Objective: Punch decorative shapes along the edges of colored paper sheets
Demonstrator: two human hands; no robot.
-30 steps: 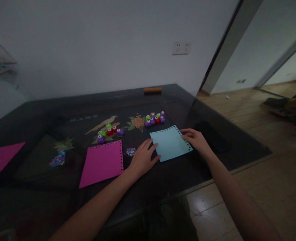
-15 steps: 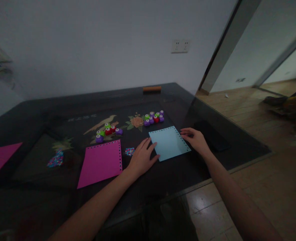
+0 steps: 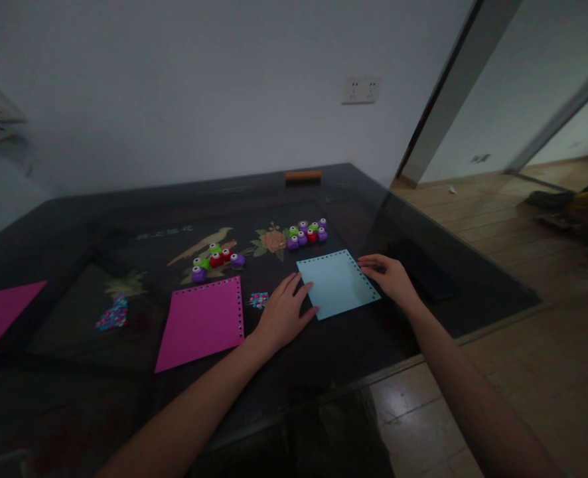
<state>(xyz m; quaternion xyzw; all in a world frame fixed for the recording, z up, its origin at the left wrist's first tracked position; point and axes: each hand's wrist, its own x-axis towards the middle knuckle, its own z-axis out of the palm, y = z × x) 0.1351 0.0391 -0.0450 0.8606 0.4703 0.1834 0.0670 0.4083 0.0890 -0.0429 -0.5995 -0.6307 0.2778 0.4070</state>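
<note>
A light blue sheet of paper (image 3: pixel 338 284) lies flat on the dark table, with small holes punched along its top and right edges. My left hand (image 3: pixel 285 309) rests palm down at the sheet's left edge, fingers spread, fingertips touching the paper. At the right edge, my right hand (image 3: pixel 387 275) has its fingers loosely bent and slightly apart, fingertips by the upper right side. A pink sheet (image 3: pixel 202 325), punched along its top and right edges, lies left of my left hand. Between the two sheets is a small pile of coloured paper bits (image 3: pixel 259 300).
Small craft punches in purple, green and red stand in a right cluster (image 3: pixel 308 234) and a left cluster (image 3: pixel 217 259). Another pink sheet (image 3: pixel 5 312) and more paper bits (image 3: pixel 113 313) lie left. A black flat object (image 3: pixel 421 271) sits right; a brown roll (image 3: pixel 302 177) lies near the wall.
The view has shifted very slightly. Both hands and the blue sheet keep their places.
</note>
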